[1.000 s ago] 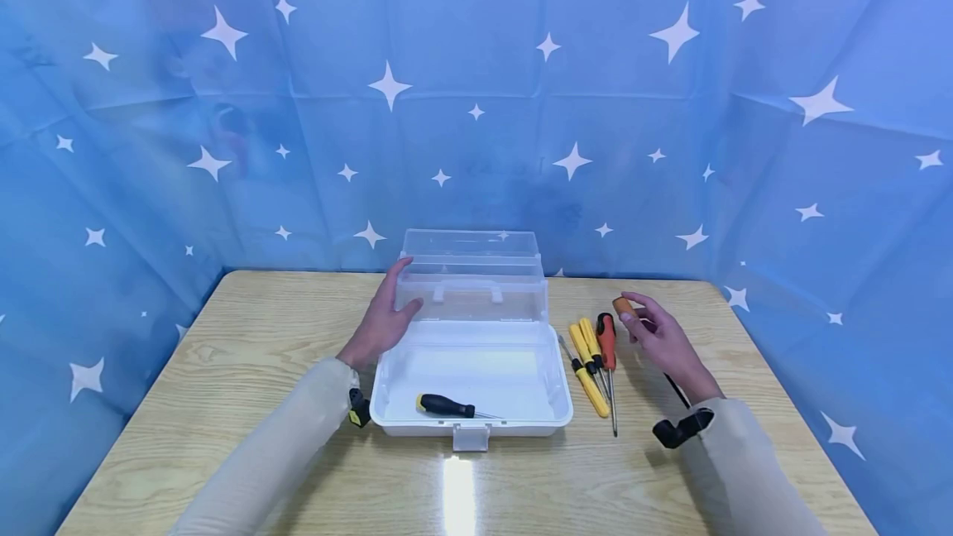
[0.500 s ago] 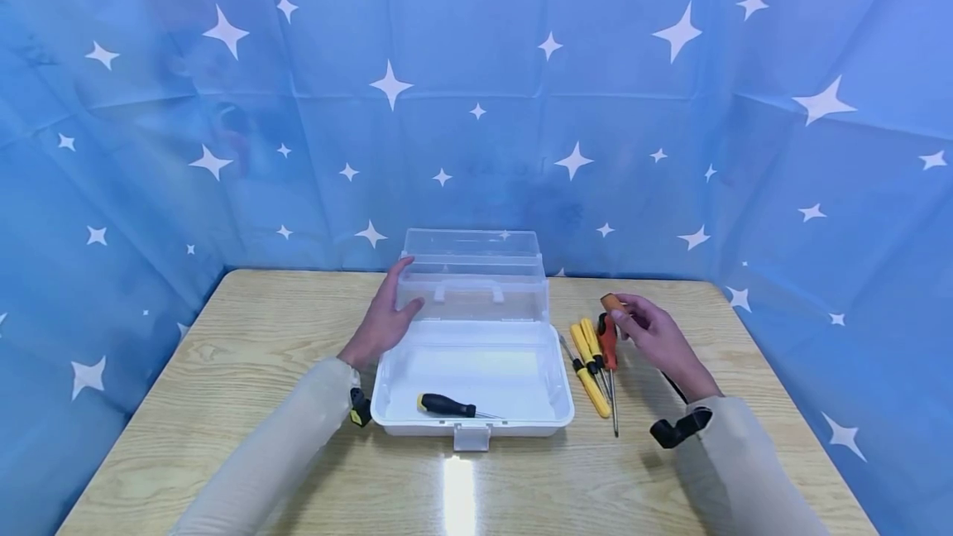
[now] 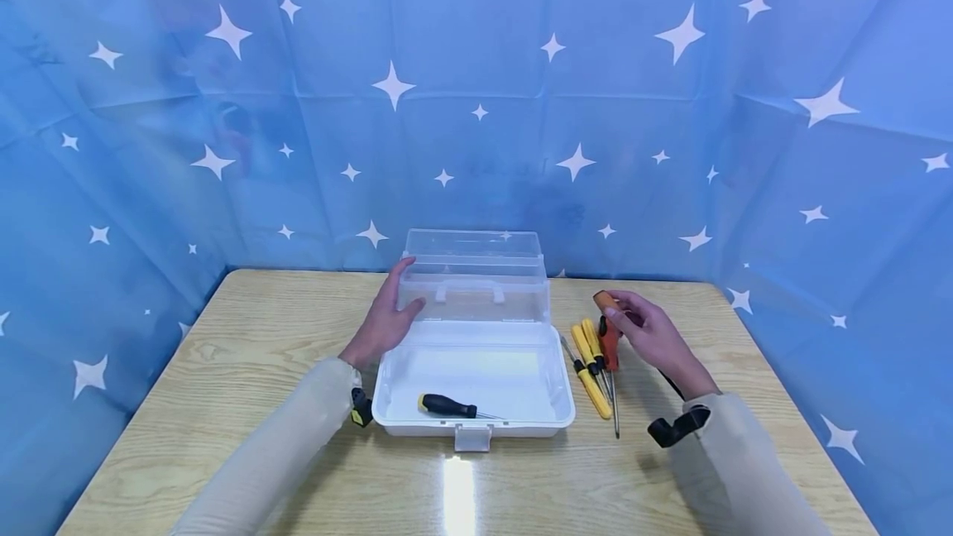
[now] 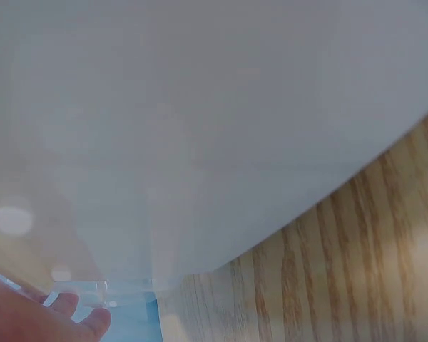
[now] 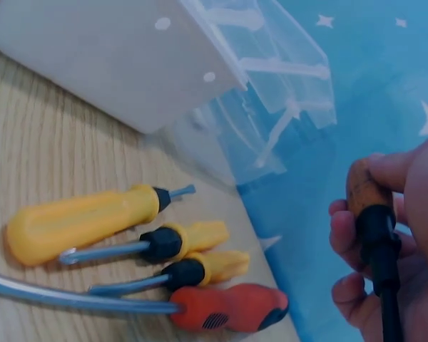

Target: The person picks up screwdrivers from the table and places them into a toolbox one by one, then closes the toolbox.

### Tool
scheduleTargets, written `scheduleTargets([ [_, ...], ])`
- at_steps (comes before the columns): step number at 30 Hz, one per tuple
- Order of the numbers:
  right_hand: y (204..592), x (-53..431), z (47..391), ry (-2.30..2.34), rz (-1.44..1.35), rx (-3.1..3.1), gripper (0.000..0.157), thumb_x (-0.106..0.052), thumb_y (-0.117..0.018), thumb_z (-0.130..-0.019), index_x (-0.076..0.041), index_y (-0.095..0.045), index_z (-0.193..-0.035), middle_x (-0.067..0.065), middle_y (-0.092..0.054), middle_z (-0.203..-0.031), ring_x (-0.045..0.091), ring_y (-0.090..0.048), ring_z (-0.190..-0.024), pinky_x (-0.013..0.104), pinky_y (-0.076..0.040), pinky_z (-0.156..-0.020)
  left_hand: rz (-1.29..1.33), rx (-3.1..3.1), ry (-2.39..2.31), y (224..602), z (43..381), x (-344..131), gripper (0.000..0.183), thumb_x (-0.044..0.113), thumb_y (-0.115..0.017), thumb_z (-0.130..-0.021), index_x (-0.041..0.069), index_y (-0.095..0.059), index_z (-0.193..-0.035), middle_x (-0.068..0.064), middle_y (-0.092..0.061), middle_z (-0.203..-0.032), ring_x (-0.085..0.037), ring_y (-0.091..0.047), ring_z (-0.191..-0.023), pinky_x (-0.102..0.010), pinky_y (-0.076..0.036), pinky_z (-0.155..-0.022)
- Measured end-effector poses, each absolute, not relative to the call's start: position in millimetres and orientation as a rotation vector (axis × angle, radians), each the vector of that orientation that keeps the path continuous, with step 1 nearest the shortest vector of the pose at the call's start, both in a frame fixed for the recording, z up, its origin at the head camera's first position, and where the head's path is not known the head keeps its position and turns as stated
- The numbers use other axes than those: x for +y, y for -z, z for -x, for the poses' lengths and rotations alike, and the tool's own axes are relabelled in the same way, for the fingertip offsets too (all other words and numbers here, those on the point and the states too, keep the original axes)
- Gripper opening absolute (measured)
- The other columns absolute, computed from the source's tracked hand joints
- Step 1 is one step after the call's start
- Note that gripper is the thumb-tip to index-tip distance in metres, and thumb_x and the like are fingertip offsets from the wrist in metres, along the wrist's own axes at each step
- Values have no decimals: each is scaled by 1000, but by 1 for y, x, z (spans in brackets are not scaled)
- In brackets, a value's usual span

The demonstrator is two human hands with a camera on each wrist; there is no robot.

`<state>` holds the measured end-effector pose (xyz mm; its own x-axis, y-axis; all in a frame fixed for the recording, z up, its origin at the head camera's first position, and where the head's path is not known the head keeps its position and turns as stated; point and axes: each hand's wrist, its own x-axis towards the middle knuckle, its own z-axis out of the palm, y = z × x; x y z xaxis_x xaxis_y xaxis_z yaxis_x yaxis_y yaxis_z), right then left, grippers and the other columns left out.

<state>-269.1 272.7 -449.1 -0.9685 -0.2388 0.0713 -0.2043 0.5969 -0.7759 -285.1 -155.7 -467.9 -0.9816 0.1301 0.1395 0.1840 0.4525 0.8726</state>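
A white toolbox (image 3: 472,429) stands on the table, its clear lid (image 3: 476,300) tipped back. My left hand (image 3: 381,321) holds the lid's left edge, thumb in front; some of its fingers are hidden. A screwdriver with a black and yellow handle (image 3: 447,406) lies in the box near its front wall. My right hand (image 3: 655,337) grips a screwdriver with an orange-brown handle (image 5: 366,189), a black collar and a dark shaft, above the table. Below and left of that hand lie a red screwdriver (image 3: 609,346) and several yellow screwdrivers (image 3: 594,391).
The wooden table (image 3: 283,337) extends on both sides of the box. A blue curtain with white stars (image 3: 476,106) hangs behind the table and along its sides. A latch (image 3: 472,438) hangs at the box's front.
My right hand has shifted left with the orange-brown-handled screwdriver, whose handle now hangs over the red screwdriver's top end. The left hand and the toolbox have stayed in place.
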Motion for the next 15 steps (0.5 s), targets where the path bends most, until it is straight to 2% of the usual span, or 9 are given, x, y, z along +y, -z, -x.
scheduleTargets([
  [3,445,268,269,1306,381,2795,52,-42,-45,-96,-13,-42,-139,16,-58,-115,35,-58,-96,45,-51,-78,277,-2630,1590,468,285,-155,64,23,-52,-95,40,-17,-145,7,-11,-156,-20,-9,-143,-53,-16,-113],
  [7,439,261,268,1276,381,2816,53,-44,-46,-96,-13,-43,-138,13,-57,-117,35,-58,-98,42,-51,-78,269,-2633,1588,468,285,-155,64,24,-52,-95,41,-17,-145,8,-11,-156,-19,-9,-143,-53,-16,-113],
  [11,434,254,266,1292,403,2790,52,-44,-47,-95,-15,-44,-138,11,-57,-119,34,-58,-99,44,-51,-78,268,-2633,1592,468,284,-155,64,24,-52,-95,42,-16,-145,8,-10,-156,-19,-9,-143,-54,-16,-113],
  [15,429,248,264,1311,433,2758,49,-44,-48,-95,-17,-45,-136,11,-57,-118,31,-58,-93,45,-52,-75,267,-2633,1596,468,284,-155,64,24,-52,-95,41,-17,-145,8,-10,-156,-20,-9,-143,-53,-16,-113],
])
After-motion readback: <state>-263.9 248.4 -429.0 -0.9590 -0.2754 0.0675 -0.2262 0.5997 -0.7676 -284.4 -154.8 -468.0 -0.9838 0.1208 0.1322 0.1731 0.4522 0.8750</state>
